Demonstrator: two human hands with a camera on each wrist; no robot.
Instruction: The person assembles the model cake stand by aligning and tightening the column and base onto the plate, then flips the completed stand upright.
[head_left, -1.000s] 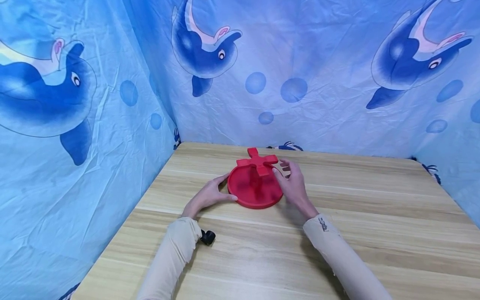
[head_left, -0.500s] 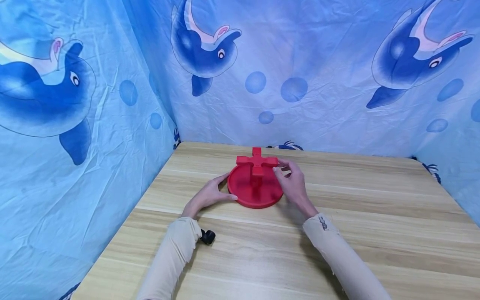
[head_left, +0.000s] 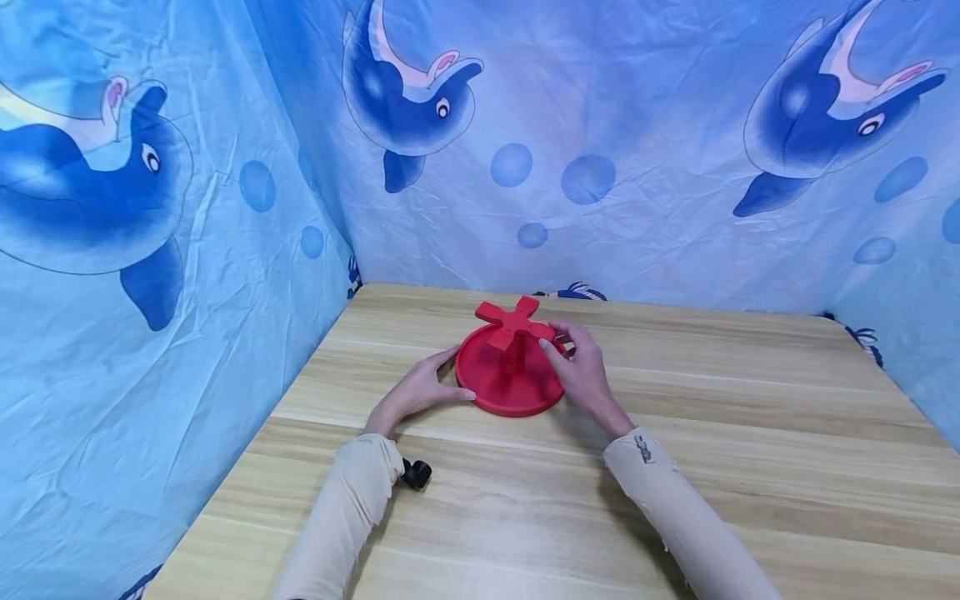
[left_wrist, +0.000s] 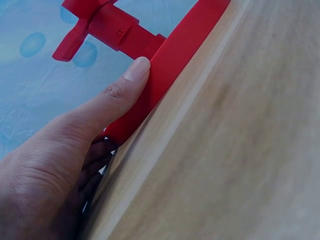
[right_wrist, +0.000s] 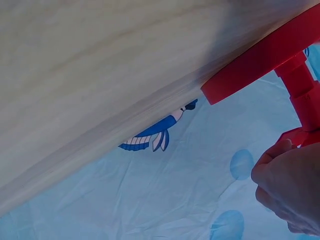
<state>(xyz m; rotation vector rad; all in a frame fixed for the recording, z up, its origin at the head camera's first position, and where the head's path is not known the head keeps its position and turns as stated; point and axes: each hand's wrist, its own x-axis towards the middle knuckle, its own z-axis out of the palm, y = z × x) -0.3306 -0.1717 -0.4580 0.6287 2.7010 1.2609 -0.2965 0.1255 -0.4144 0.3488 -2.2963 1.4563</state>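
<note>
A red round base [head_left: 483, 379] with a raised rim lies flat on the table. From its middle rises a red post [left_wrist: 120, 32], marked "33", topped by a red four-armed cross [head_left: 513, 320]. My left hand [head_left: 416, 390] grips the base's left rim, its thumb on the near side and its other fingers round the far side. Around one arm on the cross's right side, my right hand [head_left: 583, 367] bends its thumb and fingers, pinching it. In the right wrist view that hand partly hides the cross.
The wooden table [head_left: 510, 517] extends around the base, with its back edge close behind. Blue curtains [head_left: 630, 242] printed with dolphins hang at the back and both sides. A small black object [head_left: 417, 474] sticks out beside the left sleeve [head_left: 337, 500].
The cross has turned on its post, its arms standing at different angles in each frame. The right fingers have closed in on one arm; the left hand and base have stayed put.
</note>
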